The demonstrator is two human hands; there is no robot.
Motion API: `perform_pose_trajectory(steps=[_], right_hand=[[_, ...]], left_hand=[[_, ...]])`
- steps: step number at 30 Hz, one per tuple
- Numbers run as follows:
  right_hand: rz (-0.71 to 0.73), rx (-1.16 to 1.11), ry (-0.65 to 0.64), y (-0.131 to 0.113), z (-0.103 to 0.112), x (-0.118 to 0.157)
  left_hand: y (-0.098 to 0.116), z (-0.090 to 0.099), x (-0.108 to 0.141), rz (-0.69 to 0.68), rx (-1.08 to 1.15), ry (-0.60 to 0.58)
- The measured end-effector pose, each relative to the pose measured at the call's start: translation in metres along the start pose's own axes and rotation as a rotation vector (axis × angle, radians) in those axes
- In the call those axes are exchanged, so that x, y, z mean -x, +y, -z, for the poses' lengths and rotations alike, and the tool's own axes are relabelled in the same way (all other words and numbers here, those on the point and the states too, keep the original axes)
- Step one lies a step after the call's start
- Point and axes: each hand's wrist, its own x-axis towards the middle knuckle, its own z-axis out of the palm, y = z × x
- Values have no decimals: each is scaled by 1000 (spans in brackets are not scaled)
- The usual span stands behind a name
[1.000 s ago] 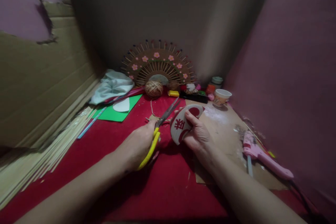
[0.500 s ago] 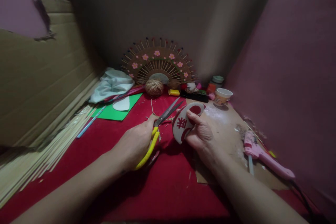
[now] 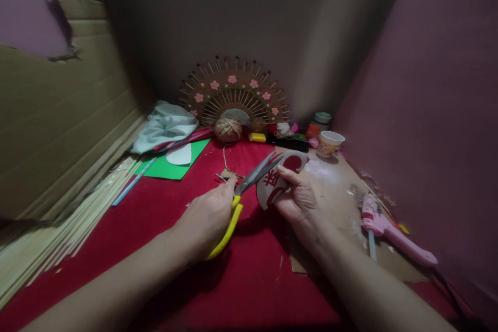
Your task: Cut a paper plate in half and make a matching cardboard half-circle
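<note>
My left hand (image 3: 210, 212) is closed round the yellow handles of a pair of scissors (image 3: 229, 233), whose blades point up and to the right. Those blades lie against the upper left side of a curved white paper piece (image 3: 266, 194) printed with dark red shapes and a character. My right hand (image 3: 298, 194) pinches this piece between thumb and fingers at its right side. Just beyond the left hand, a small brown scrap (image 3: 226, 173) and thin bits rest on the red cloth (image 3: 241, 290). The left fingers inside the handles are mostly hidden.
Thin sticks (image 3: 70, 223) lie along the left, near green paper (image 3: 175, 168) and a pale cloth (image 3: 165, 122). A twine ball (image 3: 228, 130) sits before a flowered fan (image 3: 233, 88). On the right are a paper cup (image 3: 330, 142), cardboard (image 3: 330, 207) and a pink glue gun (image 3: 389, 228).
The scissors in my left hand have moved right and slightly forward, so the blades now meet the paper piece. My right hand has stayed nearly in place, the piece tilting slightly.
</note>
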Motion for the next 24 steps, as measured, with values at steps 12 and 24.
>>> perform_pose_trajectory(steps=[12,24], right_hand=[[-6,39,2,6,-1,2],[14,42,11,5,1,0]], left_hand=[[0,3,1,9,-70,-62],[-5,10,2,19,-38,-60]])
